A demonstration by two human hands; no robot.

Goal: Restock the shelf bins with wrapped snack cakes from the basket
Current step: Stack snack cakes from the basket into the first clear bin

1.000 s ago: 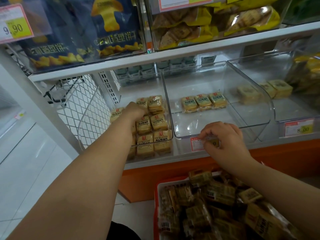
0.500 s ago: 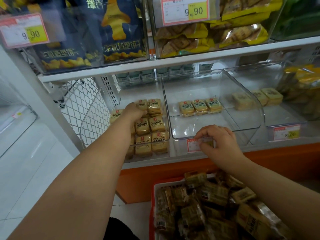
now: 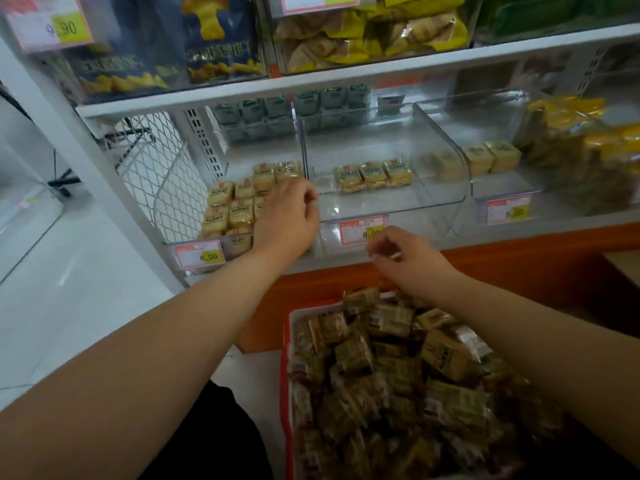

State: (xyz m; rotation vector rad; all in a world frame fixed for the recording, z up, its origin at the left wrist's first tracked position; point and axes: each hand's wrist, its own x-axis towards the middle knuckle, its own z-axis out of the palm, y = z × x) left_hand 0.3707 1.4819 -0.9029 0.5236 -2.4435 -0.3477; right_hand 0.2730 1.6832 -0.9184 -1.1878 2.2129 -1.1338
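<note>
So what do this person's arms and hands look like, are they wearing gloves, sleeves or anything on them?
Both are bare. The left hand and right hand have no gloves, and no ring, watch or bracelet shows on either. Both forearms are uncovered right down to the bottom edge of the picture, so no sleeve is in view. The only clothing visible is something dark low down between the arms.

left bin tag (image 3: 200,256): pink and yellow, on the front edge of the left bin, reads "8.00"
middle bin tag (image 3: 362,229): front edge of the middle bin, "8." legible, remaining digits partly behind a hand
right bin tag (image 3: 508,211): front edge of the right bin, blurred, seems "8.00"
top left tag (image 3: 48,24): on the upper shelf bin, ends in "90"
blue bags (image 3: 216,39): pale characters, too blurred to read
cake wrappers (image 3: 373,174): red mark and print, unreadable
</note>
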